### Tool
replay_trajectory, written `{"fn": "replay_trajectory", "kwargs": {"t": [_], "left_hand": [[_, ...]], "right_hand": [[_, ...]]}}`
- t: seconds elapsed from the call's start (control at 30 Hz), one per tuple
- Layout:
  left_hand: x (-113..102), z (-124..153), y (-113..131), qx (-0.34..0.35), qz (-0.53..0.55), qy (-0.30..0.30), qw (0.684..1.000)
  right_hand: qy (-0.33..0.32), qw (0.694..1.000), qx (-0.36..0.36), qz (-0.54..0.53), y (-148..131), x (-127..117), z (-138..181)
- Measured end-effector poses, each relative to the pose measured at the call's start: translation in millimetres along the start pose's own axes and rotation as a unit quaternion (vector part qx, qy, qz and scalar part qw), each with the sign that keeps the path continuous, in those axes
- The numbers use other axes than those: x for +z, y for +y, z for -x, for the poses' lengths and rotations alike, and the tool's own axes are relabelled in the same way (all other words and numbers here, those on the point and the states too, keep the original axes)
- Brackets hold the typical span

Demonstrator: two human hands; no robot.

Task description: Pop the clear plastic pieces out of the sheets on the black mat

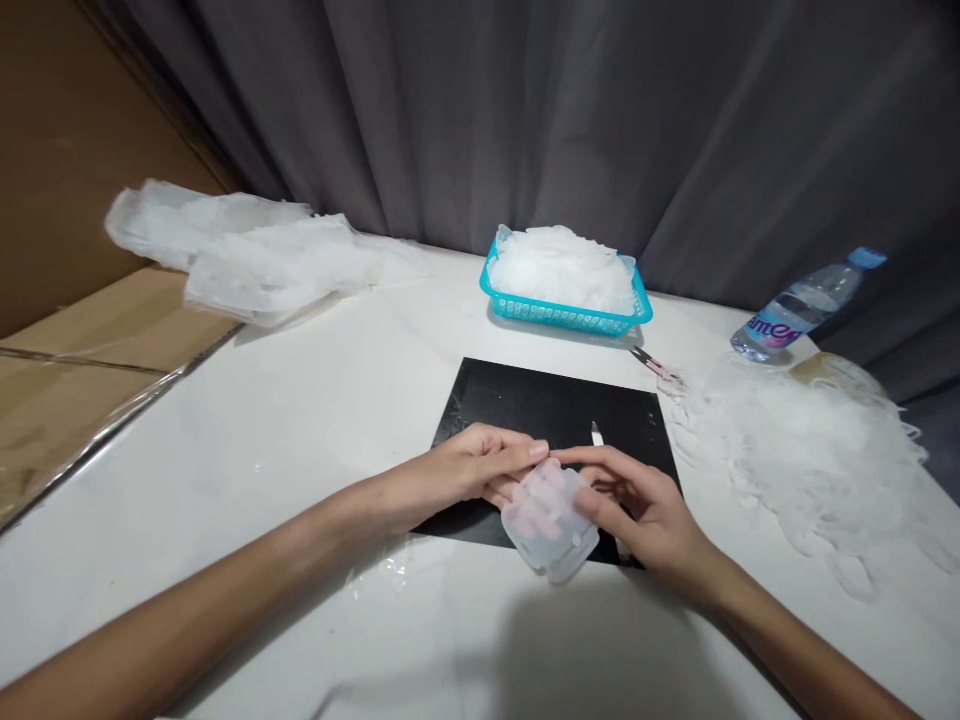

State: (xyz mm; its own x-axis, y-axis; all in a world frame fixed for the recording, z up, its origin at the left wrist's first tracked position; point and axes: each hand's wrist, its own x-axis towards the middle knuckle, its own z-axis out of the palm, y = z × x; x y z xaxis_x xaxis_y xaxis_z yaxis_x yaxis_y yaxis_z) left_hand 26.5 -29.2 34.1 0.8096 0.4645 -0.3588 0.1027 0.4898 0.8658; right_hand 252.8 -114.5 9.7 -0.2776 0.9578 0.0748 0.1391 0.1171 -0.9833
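Observation:
A translucent white, thin moulded sheet piece (551,525) with rounded lobes is held between my two hands above the front of a black mat (555,395). My left hand (487,465) grips its upper left edge, thumb on top, and its fingers show pinkish through the sheet. My right hand (630,500) pinches the right side, thumb in front and index finger reaching toward the left thumb. A pointed blade with a white body (597,434) shows just beyond my right fingers; whether it lies on the mat or is held, I cannot tell.
Behind the mat, a blue basket (566,315) is heaped with similar white pieces. Pink-handled scissors (658,370) lie near a pile of clear scraps (817,450) at right. A water bottle (802,310) stands behind. Stacked white sheets (262,250) lie at left beside cardboard (90,370).

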Motion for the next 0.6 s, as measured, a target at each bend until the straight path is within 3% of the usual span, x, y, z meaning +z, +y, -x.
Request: {"fn": "replay_trajectory", "kwargs": {"t": [0.17,0.27,0.33,0.43,0.5,0.53,0.6], "left_hand": [[-4.9,-1.5,-4.1,-0.011,0.031,-0.005,0.999],[-11.4,-2.4,-4.0,-0.002,0.023,0.027,0.999],[-18.0,-2.8,-2.5,0.004,0.006,0.053,0.999],[-28.6,-2.3,2.0,0.015,-0.012,0.085,0.996],[-34.5,-1.0,5.5,0.027,-0.014,0.110,0.993],[-37.1,-0.2,7.1,0.035,-0.017,0.122,0.992],[-42.3,1.0,9.3,0.051,-0.024,0.142,0.988]], "right_hand": [[0.045,0.999,0.010,0.021,4.8,-1.2,-4.9],[0.180,0.973,-0.048,0.135,5.2,-30.4,-8.8],[0.334,0.906,-0.106,0.237,3.4,-65.9,-9.8],[0.530,0.729,-0.192,0.389,0.4,-132.1,-3.2],[0.594,0.607,-0.182,0.495,2.6,-174.3,7.2],[0.608,0.569,-0.178,0.524,6.1,-192.6,13.4],[0.601,0.536,-0.151,0.574,17.9,-221.7,25.9]]}}
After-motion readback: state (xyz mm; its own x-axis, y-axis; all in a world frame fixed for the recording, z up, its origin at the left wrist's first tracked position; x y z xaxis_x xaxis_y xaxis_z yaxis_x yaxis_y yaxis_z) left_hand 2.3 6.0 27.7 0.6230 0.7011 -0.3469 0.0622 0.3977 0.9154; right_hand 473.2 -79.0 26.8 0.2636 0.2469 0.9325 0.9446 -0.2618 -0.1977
